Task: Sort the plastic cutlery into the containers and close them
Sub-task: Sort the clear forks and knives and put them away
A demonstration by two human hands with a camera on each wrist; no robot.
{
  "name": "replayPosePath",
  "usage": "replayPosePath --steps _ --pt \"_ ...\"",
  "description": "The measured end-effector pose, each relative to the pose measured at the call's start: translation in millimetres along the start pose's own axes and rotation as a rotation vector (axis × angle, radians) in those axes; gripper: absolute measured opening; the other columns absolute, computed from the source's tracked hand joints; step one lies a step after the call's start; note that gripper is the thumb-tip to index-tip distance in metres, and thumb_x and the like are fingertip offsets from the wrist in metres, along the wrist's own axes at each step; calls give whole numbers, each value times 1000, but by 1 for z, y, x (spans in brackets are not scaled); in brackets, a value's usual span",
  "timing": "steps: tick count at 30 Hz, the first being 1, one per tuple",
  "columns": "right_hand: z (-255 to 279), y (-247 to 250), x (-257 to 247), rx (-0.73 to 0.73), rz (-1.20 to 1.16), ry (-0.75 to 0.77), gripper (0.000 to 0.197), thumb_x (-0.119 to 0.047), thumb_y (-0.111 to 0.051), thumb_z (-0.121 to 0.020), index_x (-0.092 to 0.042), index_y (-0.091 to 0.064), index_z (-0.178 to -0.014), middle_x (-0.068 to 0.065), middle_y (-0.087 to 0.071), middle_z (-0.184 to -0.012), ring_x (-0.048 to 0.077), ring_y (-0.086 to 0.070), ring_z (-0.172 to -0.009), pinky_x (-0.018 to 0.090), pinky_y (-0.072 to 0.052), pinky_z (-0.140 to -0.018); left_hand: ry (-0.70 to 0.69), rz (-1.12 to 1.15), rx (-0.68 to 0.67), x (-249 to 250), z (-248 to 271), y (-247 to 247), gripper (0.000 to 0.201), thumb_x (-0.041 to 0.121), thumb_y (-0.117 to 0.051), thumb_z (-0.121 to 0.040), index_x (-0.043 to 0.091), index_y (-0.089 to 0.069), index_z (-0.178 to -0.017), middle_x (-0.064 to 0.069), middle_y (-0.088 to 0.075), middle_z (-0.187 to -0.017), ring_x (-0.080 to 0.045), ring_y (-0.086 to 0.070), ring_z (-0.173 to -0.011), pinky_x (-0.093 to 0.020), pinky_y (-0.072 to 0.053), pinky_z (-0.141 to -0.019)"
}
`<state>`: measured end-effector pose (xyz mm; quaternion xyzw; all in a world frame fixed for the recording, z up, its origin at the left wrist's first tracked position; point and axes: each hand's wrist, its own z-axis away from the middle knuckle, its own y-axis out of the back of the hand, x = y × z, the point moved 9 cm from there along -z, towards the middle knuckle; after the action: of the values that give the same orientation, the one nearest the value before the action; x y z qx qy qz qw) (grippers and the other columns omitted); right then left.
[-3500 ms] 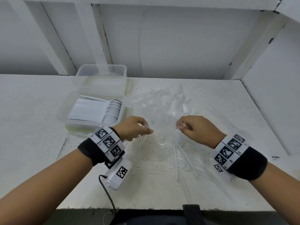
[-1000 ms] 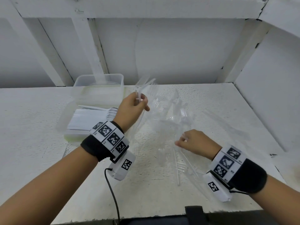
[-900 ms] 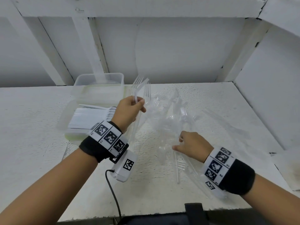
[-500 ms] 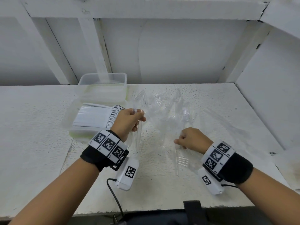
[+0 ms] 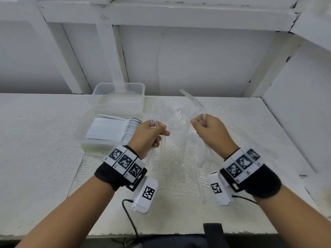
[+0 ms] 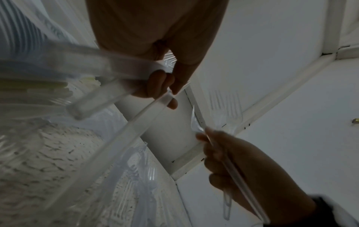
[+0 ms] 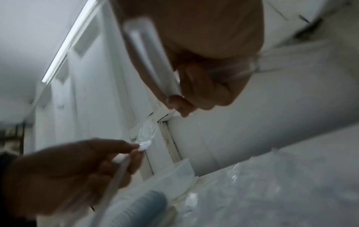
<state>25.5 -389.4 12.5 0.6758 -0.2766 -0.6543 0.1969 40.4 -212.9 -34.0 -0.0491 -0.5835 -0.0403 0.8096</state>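
Spanning white textured tabletop (image 5: 44, 149), white panelled wall (image 5: 206, 65), possibly painted wood

The clear cutlery pile (image 5: 180, 140) between the hands merges with the counter (image 5: 44, 140); individual pieces cannot be counted. Handles gripped by the left hand (image 5: 149, 136) are smeared by blur in the left wrist view. The right hand (image 5: 211, 133) hides its handles' midsections.
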Motion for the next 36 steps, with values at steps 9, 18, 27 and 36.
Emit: replayPosePath --steps 9,18,27,36 --pt "-9 -54 -17 -29 -396 -29 17 -27 -55 -92 -19 -56 -77 -5 -38 -59 7 -35 -53 19 -32 -50 -16 -51 -98 0 8 -11 15 18 -53 -94 14 -51 -79 -5 -64 -73 -4 -36 -41 -17 -31 -42" --pt "-10 -51 -28 -48 -451 40 22 -24 -48 -96 -19 -45 -74 -3 -43 -62 5 -38 -50 21 -36 -51 -1 -54 -79 1 8 -10 31 23 -32 -101 9 -56 -89 -5 -57 -64 -14 -46 -54 -24 -38 -51" --pt "-12 -47 -29 -35 -393 68 3 -22 -49 -96 -22 -49 -99 4 -57 -73 -1 -56 -58 13 -44 -63 72 43 -211 -2 5 -23 30 13 -29 -93 6 -58 -88 -8 -53 -60 -15 -43 -49 -25 -35 -50" --pt "-17 -37 -29 12 -327 134 10 -24 -51 -95 -15 -52 -92 -7 -46 -63 0 -44 -53 14 -39 -59 183 49 -516 -10 18 -42 35 19 -22 -96 5 -52 -105 -6 -49 -57 -17 -47 -49 -33 -51 -60"
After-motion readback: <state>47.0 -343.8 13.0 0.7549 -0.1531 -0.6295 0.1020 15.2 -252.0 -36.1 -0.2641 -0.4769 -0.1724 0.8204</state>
